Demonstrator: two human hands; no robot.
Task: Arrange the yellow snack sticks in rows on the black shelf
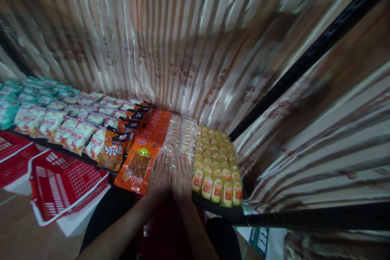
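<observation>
Side by side, my left hand [160, 174] and my right hand [182, 176] lie flat, fingers stretched forward, on the front of a double row of clear-wrapped pale snack packs [179, 136]. Neither hand grips anything. Left of my left hand is a row of overlapping orange snack packets [138, 166], the front one showing brown sticks. To the right of my right hand stand rows of small yellow packs [217, 189] with red-and-white labels. The near ends of the pale packs are hidden under my hands.
Farther left on the dark shelf stand brown-orange bags [114, 150], white bags [77, 134] and green bags [9, 105]. Red baskets [65, 180] sit below at left. A striped curtain [183, 48] hangs behind; a black post [304, 57] rises at the right.
</observation>
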